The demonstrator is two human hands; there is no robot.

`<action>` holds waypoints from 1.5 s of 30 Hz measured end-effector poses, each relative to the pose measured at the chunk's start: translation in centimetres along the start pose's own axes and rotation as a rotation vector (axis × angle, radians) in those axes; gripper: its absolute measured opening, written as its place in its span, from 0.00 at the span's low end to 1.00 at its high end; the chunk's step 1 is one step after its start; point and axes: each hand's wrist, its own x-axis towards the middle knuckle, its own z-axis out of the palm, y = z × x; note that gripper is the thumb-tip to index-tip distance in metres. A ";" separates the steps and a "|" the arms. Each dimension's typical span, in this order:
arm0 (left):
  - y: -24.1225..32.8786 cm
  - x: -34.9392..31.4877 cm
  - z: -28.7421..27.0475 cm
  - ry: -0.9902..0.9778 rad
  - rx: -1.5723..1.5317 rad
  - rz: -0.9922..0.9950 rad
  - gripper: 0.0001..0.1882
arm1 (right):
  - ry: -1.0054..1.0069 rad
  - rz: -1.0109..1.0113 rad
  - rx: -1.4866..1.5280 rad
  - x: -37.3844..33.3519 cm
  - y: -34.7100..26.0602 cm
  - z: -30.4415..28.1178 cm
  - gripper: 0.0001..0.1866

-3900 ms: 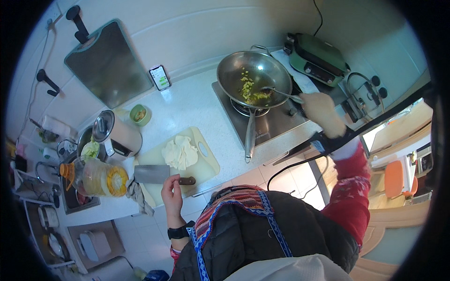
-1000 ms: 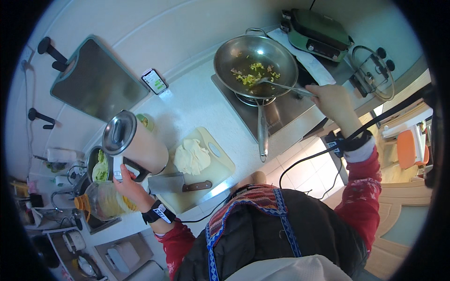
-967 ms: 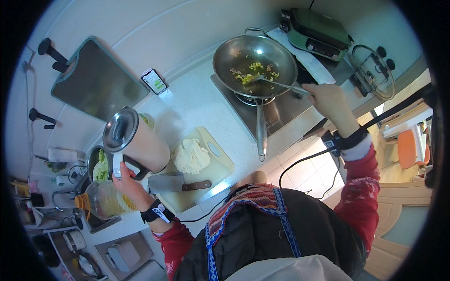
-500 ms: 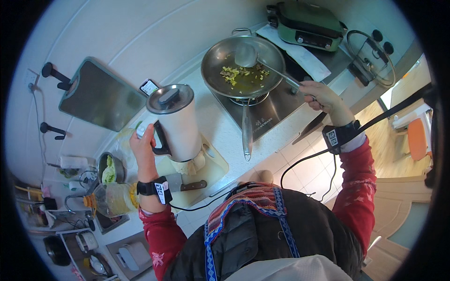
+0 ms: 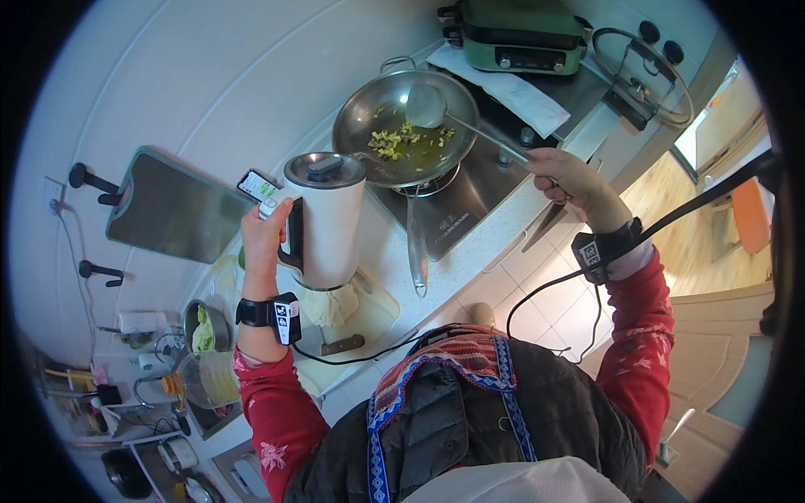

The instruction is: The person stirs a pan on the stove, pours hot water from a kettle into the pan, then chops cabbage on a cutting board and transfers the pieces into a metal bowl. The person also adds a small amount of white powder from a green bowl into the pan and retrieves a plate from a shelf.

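Note:
My left hand grips the black handle of a white kettle with a metal-rimmed lid. It is held above the counter, with its top close to the wok's left edge. My right hand is closed around the handle of a metal spatula. The spatula's blade is over the far part of the steel wok, beside yellowish chopped bits on the wok's bottom. The wok sits on a gas burner, its long handle toward me. Whether anything runs from the kettle's spout, I cannot tell.
A green electric grill stands beyond the stove, near a glass lid on a rack. Below the kettle, a cleaver lies on a cutting board. An oil jug and a pot of greens stand left.
My left hand has brought the kettle rightward, closer to the wok. My right hand still holds the spatula in the wok. The whole view has shifted slightly.

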 end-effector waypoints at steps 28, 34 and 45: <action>2.7 0.7 1.0 -0.033 0.067 -0.018 0.13 | 0.062 -0.025 -0.146 -0.1 -0.1 -0.5 0.05; 3.5 0.8 1.3 -0.046 0.187 0.023 0.12 | 0.065 -0.027 -0.148 -0.3 0.2 -0.8 0.03; 4.7 1.0 1.6 -0.113 0.210 0.023 0.14 | 0.064 -0.049 -0.170 -0.8 0.2 -0.6 0.05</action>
